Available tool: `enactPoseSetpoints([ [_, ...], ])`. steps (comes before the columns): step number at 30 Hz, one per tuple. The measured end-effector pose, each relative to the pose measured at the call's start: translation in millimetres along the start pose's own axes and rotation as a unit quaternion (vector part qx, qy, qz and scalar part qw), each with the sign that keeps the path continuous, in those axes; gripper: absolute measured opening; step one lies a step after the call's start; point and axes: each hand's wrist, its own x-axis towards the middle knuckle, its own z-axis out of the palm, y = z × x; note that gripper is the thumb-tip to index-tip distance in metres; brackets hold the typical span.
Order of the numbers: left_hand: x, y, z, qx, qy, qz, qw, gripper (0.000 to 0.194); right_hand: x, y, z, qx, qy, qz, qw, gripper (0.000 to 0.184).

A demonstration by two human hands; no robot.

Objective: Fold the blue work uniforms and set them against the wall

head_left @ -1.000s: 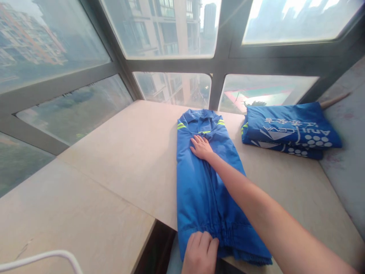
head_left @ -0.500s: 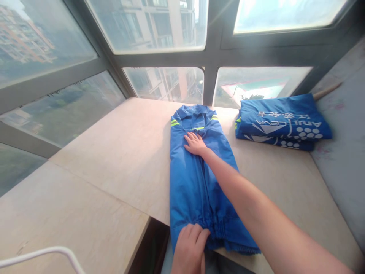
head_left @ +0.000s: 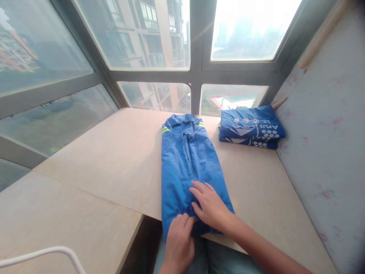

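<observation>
The left hand (head_left: 179,239) is curling its fingers over the hem (head_left: 166,230) of a long, folded blue fabric jacket with yellow-green striped shoulders (head_left: 175,179) — whether they are pinching the cloth, I cannot tell, since the undersides are hidden. The right hand (head_left: 212,207) is spreading its fingers loosely over the lower front, gripping nothing visible; a light touch or a slight hover is hard to separate. Moments ago it was lying flat near the collar (head_left: 184,119); now it is working close beside the left, leaving the upper front and its centre seam (head_left: 188,152) uncovered — so attention seems to be shifting to the hem end. The jacket is lying on the pale stone-patterned bench (head_left: 114,152), collar pointing at the grey-framed windows (head_left: 154,34). Beyond, two folded blue garments with white lettering (head_left: 249,123) are resting stacked by the flower-patterned wall (head_left: 319,160).
</observation>
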Motion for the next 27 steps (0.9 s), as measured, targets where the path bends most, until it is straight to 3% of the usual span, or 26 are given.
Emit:
enactPoseSetpoints([
  [2,0,1,-0.5,-0.001,0.002,0.002,1.000,0.052,-18,2,8,-0.034,0.048,0.036,0.998,0.046],
  [7,1,5,-2.4,0.003,0.009,-0.006,1.000,0.051,-35,15,35,-0.084,0.058,0.003,0.995,0.049],
  [15,-8,10,-7.9,-0.030,0.049,0.027,0.998,0.060,-52,2,41,-0.072,0.119,-0.029,0.990,0.045],
  [18,-8,3,-20.3,-0.088,0.032,0.043,0.995,0.054,-68,-8,46,-0.067,0.088,-0.081,0.991,0.063],
  [21,-2,-3,-32.8,-0.120,0.042,0.023,0.992,0.051,-73,-12,59,-0.092,0.079,-0.091,0.988,0.082],
  [24,8,-4,-36.9,-0.114,0.063,0.032,0.991,0.045,-65,-10,75,-0.124,0.135,-0.073,0.980,0.063],
  [27,16,1,-32.4,-0.125,0.049,0.074,0.988,0.039,-57,-6,86,-0.136,0.186,-0.071,0.971,0.044],
])
